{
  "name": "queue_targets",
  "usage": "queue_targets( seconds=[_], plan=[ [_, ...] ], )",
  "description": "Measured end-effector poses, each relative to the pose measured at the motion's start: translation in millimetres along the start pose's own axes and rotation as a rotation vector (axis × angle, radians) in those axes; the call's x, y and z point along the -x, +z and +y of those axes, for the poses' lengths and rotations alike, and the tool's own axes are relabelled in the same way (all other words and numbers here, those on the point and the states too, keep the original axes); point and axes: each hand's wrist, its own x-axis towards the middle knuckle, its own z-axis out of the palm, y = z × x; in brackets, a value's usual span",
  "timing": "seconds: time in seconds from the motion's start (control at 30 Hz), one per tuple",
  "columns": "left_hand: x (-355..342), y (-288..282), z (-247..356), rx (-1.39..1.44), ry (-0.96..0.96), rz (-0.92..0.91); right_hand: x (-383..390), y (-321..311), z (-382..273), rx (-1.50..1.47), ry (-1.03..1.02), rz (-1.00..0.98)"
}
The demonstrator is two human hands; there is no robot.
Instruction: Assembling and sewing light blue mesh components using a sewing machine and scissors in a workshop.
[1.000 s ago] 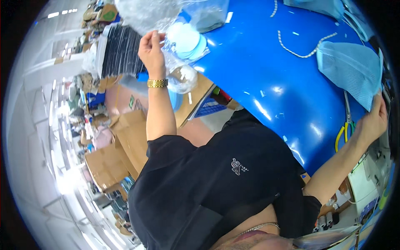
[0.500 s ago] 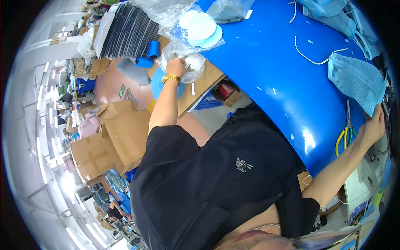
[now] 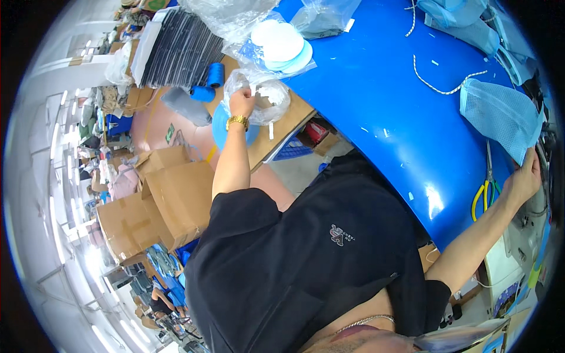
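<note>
Nearest me, the black shirt (image 3: 306, 265) bore a small chest emblem (image 3: 337, 235) with lettering. The right hand (image 3: 525, 178) pinched the tip of the blue mesh bag (image 3: 497, 115) at the right side of the counter (image 3: 365, 82), best held lightly there, clear of the scissors (image 3: 489, 177). Farther off, the left hand (image 3: 241, 103) was closed, apparently on a white slip (image 3: 253, 90) by the plastic bag (image 3: 281, 106); I judged a single-slip pinch safest, and could read no print.

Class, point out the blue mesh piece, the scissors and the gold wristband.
Blue mesh piece (image 3: 499, 115): head view, mesh middle.
Scissors (image 3: 489, 177): head view, near the pivot.
Gold wristband (image 3: 238, 121): head view, band's outer face.
</note>
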Motion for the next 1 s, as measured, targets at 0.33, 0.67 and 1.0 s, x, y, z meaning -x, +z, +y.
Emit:
queue_targets(
  seconds=[0.33,0.67,1.0],
  plan=[
    [31,-97,81,0.890,-0.130,-0.065,-3,-2,4,-0.036,0.004,0.021],
    [43,-101,263,1.221,0.370,-0.429,21,13,-13,0.000,-0.032,0.093],
    [73,-95,387,0.920,1.199,0.127,48,48,-57,-0.026,-0.058,0.088]
  ],
)
